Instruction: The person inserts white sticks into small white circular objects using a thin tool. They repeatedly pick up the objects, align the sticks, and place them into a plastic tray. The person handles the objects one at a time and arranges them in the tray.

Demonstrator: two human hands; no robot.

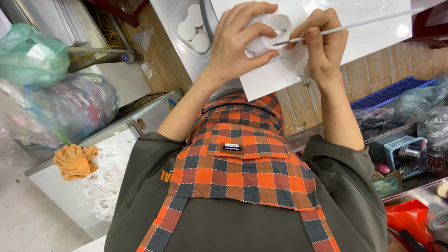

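Evidently, the left hand (242,39) clamped a white moulded piece (275,32) against the white sheet (373,39) to steady it (fingers curled over), while the right hand (322,44), beside it, pinched a thin stick (354,24) pen-style.

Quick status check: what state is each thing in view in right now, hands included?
Left hand: closed around the small white piece, pressing it to the sheet.
Right hand: pinching the thin white stick.
Small white piece: held, resting on the sheet.
Thin white stick: tilted, tip against the piece.
White sheet: lying flat.
Clear tray: open, holding white discs.
Orange cloth: crumpled.
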